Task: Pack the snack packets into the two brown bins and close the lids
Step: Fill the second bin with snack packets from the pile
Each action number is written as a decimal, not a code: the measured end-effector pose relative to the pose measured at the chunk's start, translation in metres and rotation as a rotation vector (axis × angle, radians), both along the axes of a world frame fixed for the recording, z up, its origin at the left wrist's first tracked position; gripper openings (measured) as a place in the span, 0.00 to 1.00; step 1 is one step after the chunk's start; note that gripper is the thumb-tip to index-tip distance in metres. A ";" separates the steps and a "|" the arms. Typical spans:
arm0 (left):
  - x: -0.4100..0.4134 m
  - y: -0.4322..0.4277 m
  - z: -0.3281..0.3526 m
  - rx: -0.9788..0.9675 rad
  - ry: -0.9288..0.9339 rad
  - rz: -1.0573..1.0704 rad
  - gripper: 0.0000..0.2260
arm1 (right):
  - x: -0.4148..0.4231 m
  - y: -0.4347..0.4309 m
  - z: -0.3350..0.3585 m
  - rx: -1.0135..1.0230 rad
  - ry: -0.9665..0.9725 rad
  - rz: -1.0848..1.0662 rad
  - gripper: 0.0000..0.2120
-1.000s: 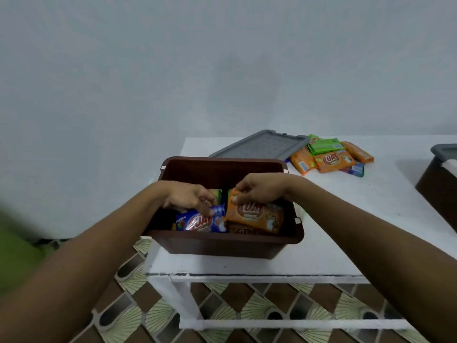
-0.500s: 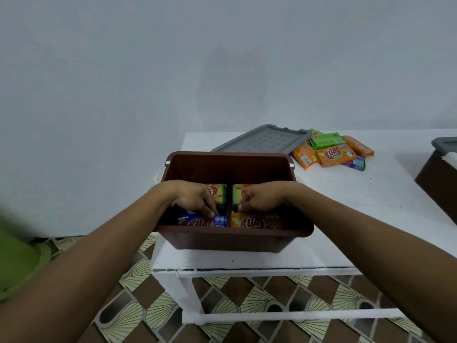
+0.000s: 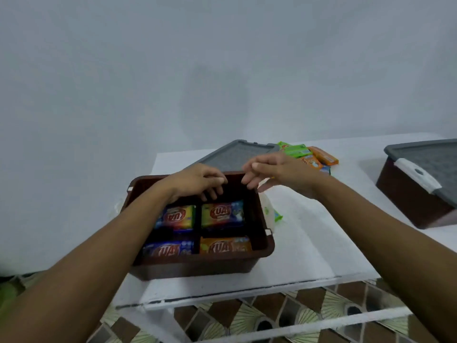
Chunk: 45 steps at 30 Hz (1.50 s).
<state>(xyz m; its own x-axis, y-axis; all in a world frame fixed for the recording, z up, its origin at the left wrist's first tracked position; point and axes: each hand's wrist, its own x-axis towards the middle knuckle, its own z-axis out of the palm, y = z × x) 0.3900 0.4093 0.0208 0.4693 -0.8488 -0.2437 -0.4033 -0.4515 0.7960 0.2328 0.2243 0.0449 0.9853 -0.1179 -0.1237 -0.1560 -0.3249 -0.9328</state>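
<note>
An open brown plastic bin (image 3: 197, 264) sits on a white desk (image 3: 309, 243) at 6 o'clock in view, with four bright snack packets (image 3: 222, 215) lying two-by-two inside. Both hands hover at its far rim, holding nothing: the left hand (image 3: 197, 179) with fingers loosely curled, the right hand (image 3: 277, 172) with fingers relaxed and slightly spread. A flat grey lid (image 3: 237, 154) lies just behind the bin, loose orange and green packets (image 3: 314, 157) lie at 1 o'clock, and a second brown bin (image 3: 408, 206) with its lid on stands at 3 o'clock.
</note>
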 end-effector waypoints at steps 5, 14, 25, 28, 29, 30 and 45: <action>-0.018 -0.072 0.007 -0.226 0.074 0.123 0.07 | -0.035 -0.089 -0.021 0.099 -0.026 -0.398 0.09; -0.042 -0.227 -0.015 -0.176 0.062 0.142 0.07 | -0.049 -0.222 -0.086 0.106 0.087 -0.736 0.11; -0.057 -0.319 -0.086 -0.046 -0.223 0.357 0.11 | -0.030 -0.278 -0.122 -0.289 0.096 -0.689 0.13; -0.061 -0.325 -0.093 0.027 -0.332 0.344 0.18 | -0.030 -0.279 -0.126 -0.335 0.076 -0.634 0.13; -0.063 -0.326 -0.094 0.051 -0.344 0.336 0.21 | -0.030 -0.280 -0.128 -0.348 0.080 -0.609 0.14; -0.063 -0.327 -0.094 0.074 -0.349 0.325 0.23 | -0.029 -0.280 -0.130 -0.364 0.084 -0.583 0.14; -0.071 -0.308 -0.087 0.085 -0.081 0.313 0.09 | -0.023 -0.279 -0.133 -0.371 0.092 -0.557 0.16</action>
<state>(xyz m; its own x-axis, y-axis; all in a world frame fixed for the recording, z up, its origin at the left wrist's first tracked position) 0.3189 0.1011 -0.0658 0.7247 -0.6389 -0.2583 -0.2953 -0.6265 0.7213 0.2096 -0.0546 -0.0878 0.7526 -0.6560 -0.0572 -0.4661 -0.4694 -0.7499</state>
